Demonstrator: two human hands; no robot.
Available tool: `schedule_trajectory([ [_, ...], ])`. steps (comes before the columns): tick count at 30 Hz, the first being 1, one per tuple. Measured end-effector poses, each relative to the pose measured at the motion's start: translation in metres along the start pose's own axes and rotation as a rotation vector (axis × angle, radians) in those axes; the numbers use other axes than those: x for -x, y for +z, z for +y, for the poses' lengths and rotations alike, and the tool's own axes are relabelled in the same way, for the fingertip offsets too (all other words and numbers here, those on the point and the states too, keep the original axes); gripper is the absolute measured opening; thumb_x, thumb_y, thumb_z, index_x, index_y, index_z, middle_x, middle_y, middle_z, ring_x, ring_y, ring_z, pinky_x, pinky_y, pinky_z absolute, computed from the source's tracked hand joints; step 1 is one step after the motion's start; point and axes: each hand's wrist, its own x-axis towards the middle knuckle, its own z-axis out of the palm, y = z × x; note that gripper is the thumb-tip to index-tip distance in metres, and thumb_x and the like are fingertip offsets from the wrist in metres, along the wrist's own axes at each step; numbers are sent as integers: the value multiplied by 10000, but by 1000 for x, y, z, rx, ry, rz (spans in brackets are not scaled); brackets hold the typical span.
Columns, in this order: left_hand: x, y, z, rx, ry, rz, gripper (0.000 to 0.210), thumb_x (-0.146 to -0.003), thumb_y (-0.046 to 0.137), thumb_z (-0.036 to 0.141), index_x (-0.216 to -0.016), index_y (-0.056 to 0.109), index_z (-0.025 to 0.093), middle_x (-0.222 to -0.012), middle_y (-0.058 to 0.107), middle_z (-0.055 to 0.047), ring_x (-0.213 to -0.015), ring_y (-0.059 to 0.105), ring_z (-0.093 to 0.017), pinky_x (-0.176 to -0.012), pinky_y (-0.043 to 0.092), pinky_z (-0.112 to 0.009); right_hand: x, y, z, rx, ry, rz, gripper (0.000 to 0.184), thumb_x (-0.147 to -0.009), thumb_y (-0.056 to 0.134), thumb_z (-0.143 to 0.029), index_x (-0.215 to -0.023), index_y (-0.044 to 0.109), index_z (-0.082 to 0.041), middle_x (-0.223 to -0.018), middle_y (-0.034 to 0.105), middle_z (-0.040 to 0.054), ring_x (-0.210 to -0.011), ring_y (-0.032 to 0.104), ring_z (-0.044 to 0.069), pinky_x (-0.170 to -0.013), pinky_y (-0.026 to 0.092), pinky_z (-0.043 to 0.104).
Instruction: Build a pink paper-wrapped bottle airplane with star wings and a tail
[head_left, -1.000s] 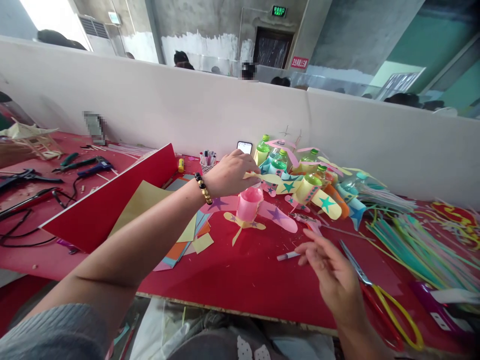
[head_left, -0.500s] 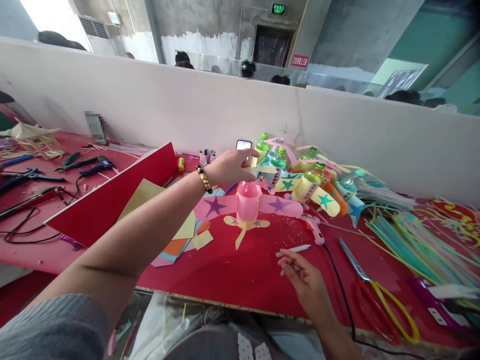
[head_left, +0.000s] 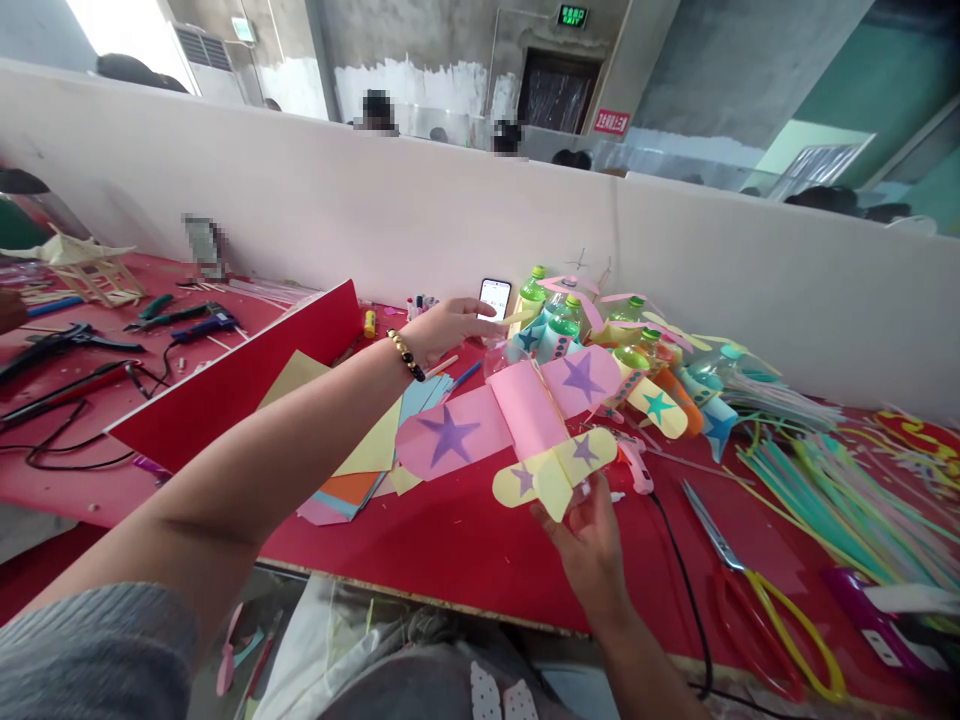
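A toy plane made from a plastic bottle wrapped in pink paper (head_left: 531, 405) is tilted above the table, its tail towards me. Purple stars mark its pink wings and yellow tail fins. My right hand (head_left: 589, 540) grips it from below at the tail, fingers partly hidden behind the yellow paper. My left hand (head_left: 454, 325), with a beaded bracelet at the wrist, reaches over to the far end, by the clear bottle top (head_left: 504, 357). Closed fingertips there pinch a narrow yellow paper strip (head_left: 517, 319).
Several finished bottle planes (head_left: 566, 318) stand behind, beside a phone (head_left: 495, 296). At right are a pink glue gun (head_left: 636, 462), scissors (head_left: 739, 570) and coloured strips (head_left: 817, 500). Paper sheets (head_left: 367, 445) and a red board (head_left: 247, 380) lie left.
My right hand has moved from beside the white stick to the plane's tail and taken hold. The plane has risen off the table and tipped. My left hand has shifted slightly left with the strip.
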Motion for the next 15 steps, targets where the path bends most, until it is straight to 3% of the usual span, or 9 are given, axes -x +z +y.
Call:
schedule_trajectory([
  [6,3,4,-11,128,-107,-25,172,-781,723,277,-903,663,172,-815,691,-55,-702,635,-144,-634,492,-287,-2,-2,-23,-57,-41,53,750,-711,791,-322,-1354,413,-244,-1376,531,142,-1208,578,281,-1005,495,467],
  [11,8,-2,-28,233,-175,-100,368,-856,620,503,-1059,631,197,-899,698,-83,-772,661,-170,-638,505,-296,-8,-18,-28,-31,-130,107,574,-762,728,-319,-1286,498,-277,-1251,629,91,-1104,638,274,-892,555,444],
  [15,23,2,-58,422,-216,-195,486,-893,451,610,-1118,586,200,-1001,701,-118,-911,678,-214,-742,535,-342,-13,-33,-28,-88,-167,158,487,-769,696,-334,-1235,559,-304,-1246,627,62,-1167,594,276,-963,502,480],
])
